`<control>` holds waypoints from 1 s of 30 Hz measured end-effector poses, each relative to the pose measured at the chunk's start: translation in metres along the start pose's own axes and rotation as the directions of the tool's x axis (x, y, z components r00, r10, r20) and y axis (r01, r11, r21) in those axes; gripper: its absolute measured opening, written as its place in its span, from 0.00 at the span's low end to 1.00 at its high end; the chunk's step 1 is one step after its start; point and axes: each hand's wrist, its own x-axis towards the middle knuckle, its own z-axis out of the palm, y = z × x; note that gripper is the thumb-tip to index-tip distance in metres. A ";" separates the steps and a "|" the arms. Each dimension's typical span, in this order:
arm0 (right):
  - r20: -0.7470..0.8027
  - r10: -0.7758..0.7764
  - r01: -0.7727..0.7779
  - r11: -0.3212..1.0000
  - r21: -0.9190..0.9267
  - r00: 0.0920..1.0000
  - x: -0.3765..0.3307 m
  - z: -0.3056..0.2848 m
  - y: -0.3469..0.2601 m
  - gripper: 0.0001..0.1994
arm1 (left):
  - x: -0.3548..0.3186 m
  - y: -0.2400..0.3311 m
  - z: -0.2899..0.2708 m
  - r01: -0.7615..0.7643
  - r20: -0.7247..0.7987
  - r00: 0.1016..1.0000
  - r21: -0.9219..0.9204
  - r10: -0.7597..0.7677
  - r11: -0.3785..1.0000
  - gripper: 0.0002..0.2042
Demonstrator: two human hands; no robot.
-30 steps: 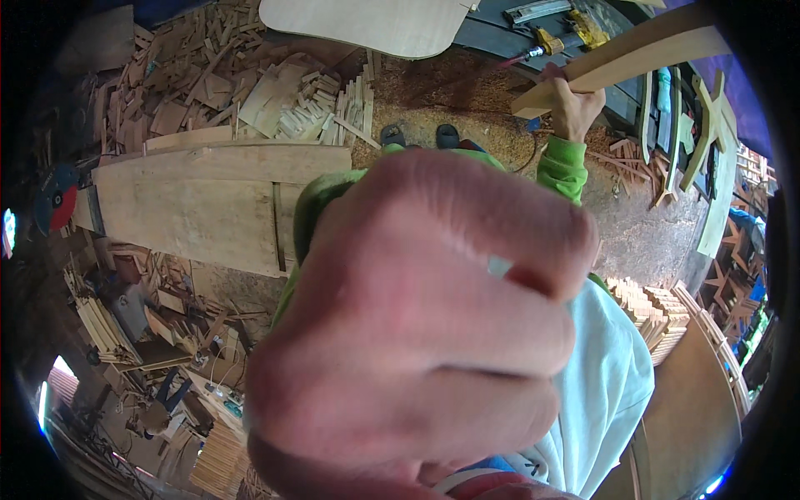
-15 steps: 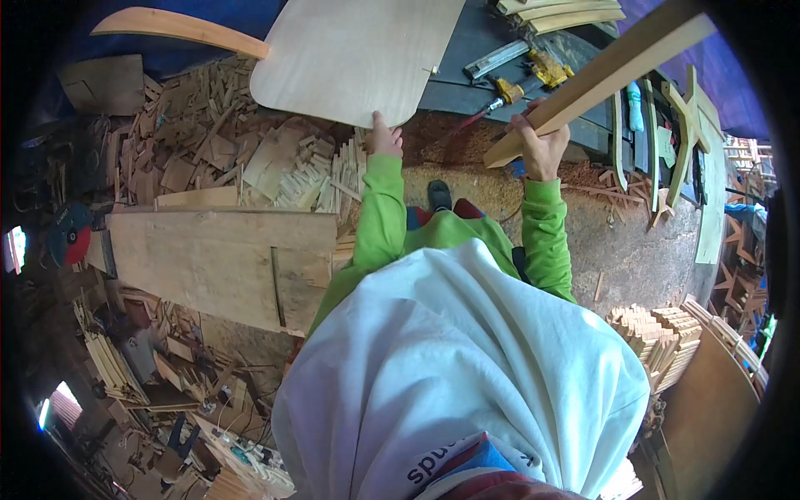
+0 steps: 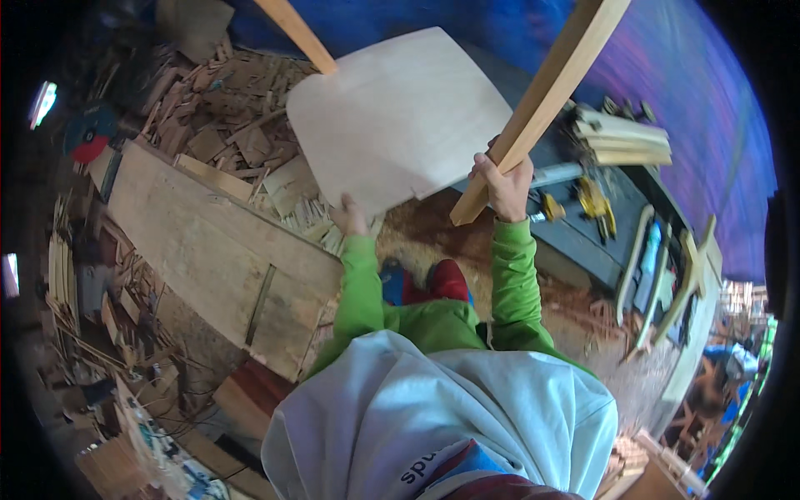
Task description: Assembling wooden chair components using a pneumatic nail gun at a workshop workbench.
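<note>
A pale wooden panel [image 3: 400, 117] with rounded corners lies ahead of me, its near corner jutting toward my body. My left hand [image 3: 352, 218] grips that near edge, thumb on top; the fingers are mostly hidden and blurred. A narrow wooden leg [image 3: 298, 35] rises beyond the panel's far left corner; how the two join cannot be made out. My right hand [image 3: 510, 187] is closed around the lower end of a thick squared wooden bar [image 3: 554, 87]. The bar slants up to the right, overlapping the panel's right corner from my viewpoint.
Yellow air tools [image 3: 593, 204] rest on the dark bench [image 3: 575, 242] at right, near stacked wood strips [image 3: 625, 140] and curved wooden pieces [image 3: 637, 262]. Offcuts [image 3: 242, 137] are heaped at left beside a long board [image 3: 217, 242]. Blue sheeting [image 3: 667, 100] hangs behind.
My view has turned, and the surroundings have shifted round. The panel sits rotated, with its right corner now in view. The bar stands more steeply in my right hand.
</note>
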 end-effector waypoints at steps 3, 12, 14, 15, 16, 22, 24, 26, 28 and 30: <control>0.182 -0.213 0.203 0.976 0.077 0.960 0.022 0.043 0.025 0.14 | -0.035 0.004 0.024 -0.197 0.008 0.980 0.014 0.197 0.980 0.18; 0.475 -0.597 0.691 0.722 -0.034 0.647 0.054 0.088 0.040 0.20 | -0.023 0.014 0.033 -0.478 -0.045 0.858 -0.437 0.512 0.762 0.27; 0.472 -0.641 0.715 0.699 0.032 0.605 0.052 0.081 0.072 0.21 | -0.015 0.004 0.030 -0.863 -0.299 0.460 0.070 0.836 0.500 0.31; 0.481 -0.643 0.706 0.705 0.066 0.596 0.047 0.078 0.091 0.21 | -0.023 0.006 0.023 -0.932 -0.233 0.291 0.149 0.928 0.330 0.30; 0.494 -0.649 0.701 0.706 0.106 0.579 0.045 0.077 0.099 0.21 | -0.032 0.017 0.020 -0.967 -0.160 0.108 0.213 0.981 0.142 0.28; 0.525 -0.662 0.602 0.735 0.313 0.535 0.056 0.089 0.055 0.23 | -0.034 0.097 0.044 -0.947 0.315 0.273 -0.078 0.909 0.312 0.19; 0.548 -0.691 0.572 0.713 0.405 0.471 0.056 0.091 0.055 0.22 | -0.035 0.101 0.051 -0.946 0.426 0.300 0.014 0.854 0.325 0.18; 0.510 -0.674 0.593 0.729 0.342 0.535 0.053 0.087 0.061 0.21 | -0.036 0.098 0.055 -0.895 0.602 0.339 -0.029 0.722 0.445 0.19; 0.529 -0.657 0.567 0.745 0.351 0.537 0.051 0.087 0.061 0.20 | -0.047 0.109 0.062 -0.824 0.667 0.331 -0.140 0.668 0.548 0.20; 0.543 -0.707 0.585 0.696 0.417 0.454 0.055 0.092 0.079 0.19 | -0.027 0.097 0.064 -0.815 0.697 0.300 -0.168 0.652 0.555 0.19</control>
